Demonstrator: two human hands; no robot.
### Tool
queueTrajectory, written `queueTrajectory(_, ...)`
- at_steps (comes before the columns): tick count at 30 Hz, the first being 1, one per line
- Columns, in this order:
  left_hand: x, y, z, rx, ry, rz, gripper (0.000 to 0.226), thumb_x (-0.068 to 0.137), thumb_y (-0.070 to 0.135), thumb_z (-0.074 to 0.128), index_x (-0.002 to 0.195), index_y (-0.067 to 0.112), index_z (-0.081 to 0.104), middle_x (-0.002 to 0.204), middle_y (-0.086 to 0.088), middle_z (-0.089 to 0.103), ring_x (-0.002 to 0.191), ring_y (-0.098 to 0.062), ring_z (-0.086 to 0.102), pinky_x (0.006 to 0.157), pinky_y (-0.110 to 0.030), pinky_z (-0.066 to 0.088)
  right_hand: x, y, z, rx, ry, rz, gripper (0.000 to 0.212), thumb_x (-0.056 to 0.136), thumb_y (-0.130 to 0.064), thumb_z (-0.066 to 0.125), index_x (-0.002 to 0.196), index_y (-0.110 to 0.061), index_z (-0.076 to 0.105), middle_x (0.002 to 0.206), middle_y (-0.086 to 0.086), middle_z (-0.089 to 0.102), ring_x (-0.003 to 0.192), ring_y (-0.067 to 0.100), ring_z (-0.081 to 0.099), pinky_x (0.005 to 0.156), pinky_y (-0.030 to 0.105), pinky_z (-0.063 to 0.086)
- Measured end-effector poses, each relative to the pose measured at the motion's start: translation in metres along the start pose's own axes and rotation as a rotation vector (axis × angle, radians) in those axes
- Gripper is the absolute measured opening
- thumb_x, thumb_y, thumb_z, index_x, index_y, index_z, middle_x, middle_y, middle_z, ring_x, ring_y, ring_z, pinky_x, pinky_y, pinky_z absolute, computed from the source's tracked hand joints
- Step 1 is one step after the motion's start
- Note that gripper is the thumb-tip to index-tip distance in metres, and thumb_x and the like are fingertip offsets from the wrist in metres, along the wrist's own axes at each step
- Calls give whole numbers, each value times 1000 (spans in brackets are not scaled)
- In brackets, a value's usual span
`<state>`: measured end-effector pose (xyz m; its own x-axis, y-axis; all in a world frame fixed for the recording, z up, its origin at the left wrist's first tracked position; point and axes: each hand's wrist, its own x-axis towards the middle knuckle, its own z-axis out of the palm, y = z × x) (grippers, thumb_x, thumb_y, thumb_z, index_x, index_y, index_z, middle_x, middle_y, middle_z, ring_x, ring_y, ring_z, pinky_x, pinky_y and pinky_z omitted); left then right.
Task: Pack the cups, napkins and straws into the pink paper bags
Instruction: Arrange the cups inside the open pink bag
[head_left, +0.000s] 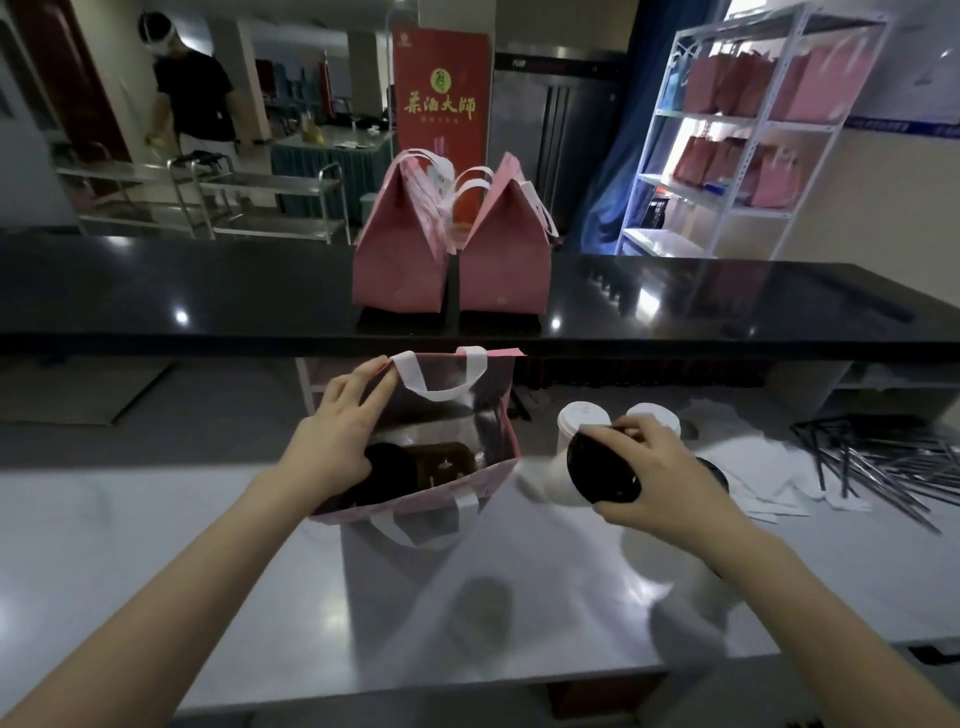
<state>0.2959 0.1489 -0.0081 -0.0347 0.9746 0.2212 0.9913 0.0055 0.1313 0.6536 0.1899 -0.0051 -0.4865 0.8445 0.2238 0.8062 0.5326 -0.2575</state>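
R fingers (631, 432) are wrapped round a cup (558, 480), white w/ a black lid, thumb under and fingertips over the lid end, so the right hand (657, 480) has it firmly. L fingers (370, 372) look to pinch the far-left rim of the bag (405, 501) next to its white handle; the left hand (337, 434) holds the mouth open.

The cup is in the air, just above the table and just right of the bag. It's tipped nearly flat: long axis runs L-R, base toward the bag, lid toward the camera. It's blurred, so the exact tilt is hard to tell. The bag mouth lies left of the R hand and slightly further away, near. One dark-lidded cup in the bag (390, 462) already sits bottom-left, w/ a brown insert beside it; the free room looks to be on the right side. Judgement: the cup needs standing upright before it goes down, or the lid may leak or snag the near rim.

Two spare cups (583, 415) stand behind the R hand. Napkins (753, 467) lie further right, then a heap of straws (883, 462).

Surface is a steel table (208, 545), smooth, shiny. Behind it is a raised black counter (208, 280) w/ two closed bags (400, 260). Beyond: a white shelf (727, 197) of more pink bags, a red banner (441, 88), and another person (192, 93) far left.
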Motion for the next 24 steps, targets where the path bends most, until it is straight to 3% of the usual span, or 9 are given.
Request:
queueTrajectory(3,4,-2,-2,-23,-7,-10,108,74,11,72,151,31,0,154,14,-9,139,-23,11,80,-33,55,12,-30,-33,98,128,-141,79,65,-34,80,136,-42,46,128,-10,38,116,11,41,91,28,43)
queueTrajectory(7,6,-4,-2,-48,-6,-6,105,75,10,70,152,30,1,155,14,-7,139,-23,11,83,-35,55,34,-72,-46,176,166,-282,77,66,-40,75,137,-41,44,128,-7,39,118,15,44,93,37,48)
queueTrajectory(11,10,-7,1,-35,8,12,101,77,10,68,152,29,4,155,13,-6,138,-23,14,81,-35,54,62,-103,-17,75,49,-297,77,68,-41,72,136,-46,37,134,-10,34,120,17,41,87,44,52)
queueTrajectory(15,13,-8,-2,-29,-14,24,104,76,6,68,152,30,1,153,14,-6,137,-22,15,78,-31,54,92,-118,18,-152,-109,-272,80,76,-33,71,144,-41,29,147,-6,31,126,21,38,86,38,49)
queueTrajectory(18,16,-12,-3,-15,-18,40,106,75,4,67,151,31,-1,152,15,-7,136,-21,15,72,-29,54,111,-117,41,-227,-199,-245,79,79,-31,71,145,-38,28,145,-3,34,124,24,41,85,40,48)
queueTrajectory(24,30,-24,-1,-25,-28,58,108,73,6,69,151,33,-1,151,15,-6,134,-20,15,66,-23,49,132,-116,72,-244,-191,-187,76,75,-25,76,140,-33,37,148,4,16,117,29,43,86,41,52)
